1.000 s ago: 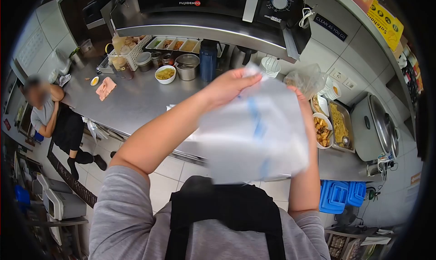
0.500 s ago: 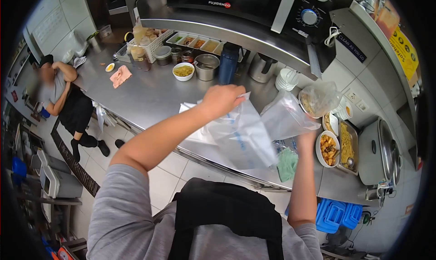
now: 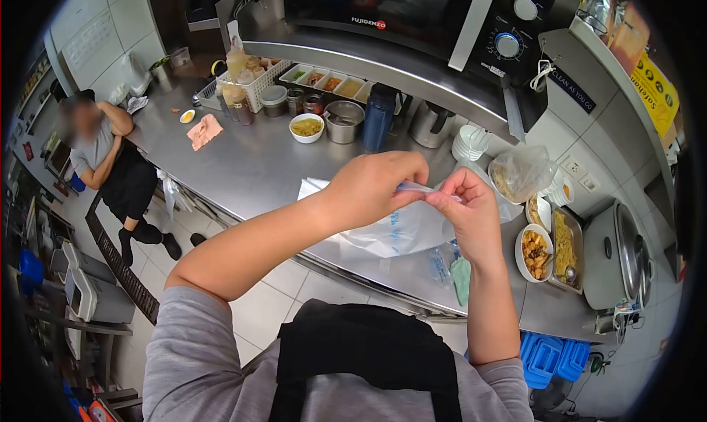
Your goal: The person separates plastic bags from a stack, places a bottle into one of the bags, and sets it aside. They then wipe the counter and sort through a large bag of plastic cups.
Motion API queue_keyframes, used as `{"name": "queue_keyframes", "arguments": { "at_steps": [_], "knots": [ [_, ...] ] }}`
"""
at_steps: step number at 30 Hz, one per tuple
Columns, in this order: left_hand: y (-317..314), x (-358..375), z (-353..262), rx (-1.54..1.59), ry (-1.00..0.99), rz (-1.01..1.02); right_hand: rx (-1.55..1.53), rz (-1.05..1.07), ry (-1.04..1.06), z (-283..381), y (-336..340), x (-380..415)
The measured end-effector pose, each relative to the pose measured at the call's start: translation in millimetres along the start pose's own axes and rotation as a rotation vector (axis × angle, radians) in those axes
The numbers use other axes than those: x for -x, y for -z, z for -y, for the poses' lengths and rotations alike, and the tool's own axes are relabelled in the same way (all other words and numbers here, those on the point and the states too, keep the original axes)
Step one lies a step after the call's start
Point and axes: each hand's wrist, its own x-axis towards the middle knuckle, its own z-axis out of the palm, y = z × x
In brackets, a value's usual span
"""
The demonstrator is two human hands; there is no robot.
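Both my hands pinch the top edge of a white plastic bag [image 3: 401,234] with blue print, over the steel counter [image 3: 254,173]. My left hand [image 3: 375,186] is closed on the edge from the left. Close beside it, my right hand [image 3: 470,214] grips the same edge between thumb and fingers. More white sheet or bag shows behind my left wrist. A green cloth [image 3: 461,280] lies by my right forearm, with crumpled clear plastic [image 3: 440,264] next to it. What is inside the bag, if anything, is hidden.
To the right stand a bowl of cooked food [image 3: 535,254], a tray of noodles [image 3: 565,249] and a large pot [image 3: 618,245]. A blue tumbler [image 3: 378,118] and a white bowl [image 3: 306,129] stand behind. A microwave [image 3: 383,17] overhangs the counter. A person [image 3: 110,157] is at left.
My right hand has moved left and up from beside the clear bag to the white bag's edge. My left hand has shifted slightly right and down, and the bag hangs lower.
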Motion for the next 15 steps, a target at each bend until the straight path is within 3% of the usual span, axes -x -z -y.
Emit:
{"name": "queue_keyframes", "arguments": {
  "at_steps": [2,5,9,11,12,13,15],
  "knots": [
    [1.6,1.1,1.4,-0.057,-0.162,0.028,-0.113,0.061,-0.024,0.7,-2.3,2.8],
    [-3.9,5.7,9.9,0.054,-0.147,-0.057,-0.331,0.010,-0.126,5.7,-3.9,2.8],
    [-9.0,4.2,4.0,0.120,-0.181,-0.120,0.071,-0.121,-0.010,-2.8,-1.0,9.9],
    [-8.1,0.1,-12.5,0.236,-0.003,-0.012,0.194,-0.185,0.052,-4.5,-1.4,16.4],
    [-12.5,1.4,-14.2,0.237,-0.005,-0.016,0.524,-0.217,0.249,-2.9,-0.4,18.9],
    [-16.7,0.3,-14.3,0.398,0.097,0.110,0.856,-0.251,0.460,0.3,2.1,19.1],
    [-25.5,-0.9,-13.0,0.715,0.220,0.255,0.877,-0.271,0.528,-2.2,10.9,22.9]
  ]
}}
